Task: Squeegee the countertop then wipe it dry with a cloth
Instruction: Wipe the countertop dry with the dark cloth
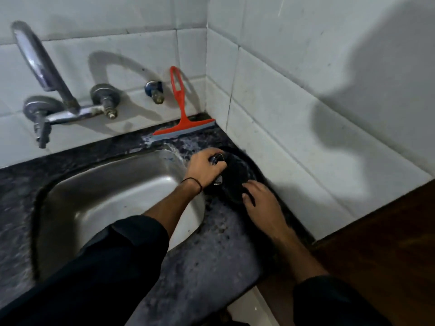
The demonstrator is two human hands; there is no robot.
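A red squeegee (182, 116) stands on its blade in the back corner, with its handle leaning on the tiled wall. The dark speckled countertop (211, 260) is wet, with foamy water in front of the blade. To the right of the sink a black round pan (237, 169) sits on the counter beside the wall. My left hand (206, 168) grips a shiny metal part at the pan's left side. My right hand (261, 196) holds the pan's near rim, thumb and fingers curled over it. I see no cloth.
A steel sink (113, 196) fills the left of the counter, under a wall-mounted chrome tap (47, 74). A small blue-handled valve (154, 90) sticks out of the wall beside the squeegee. White tiled walls (306, 102) close the corner. A brown wooden surface (388, 243) lies at the right.
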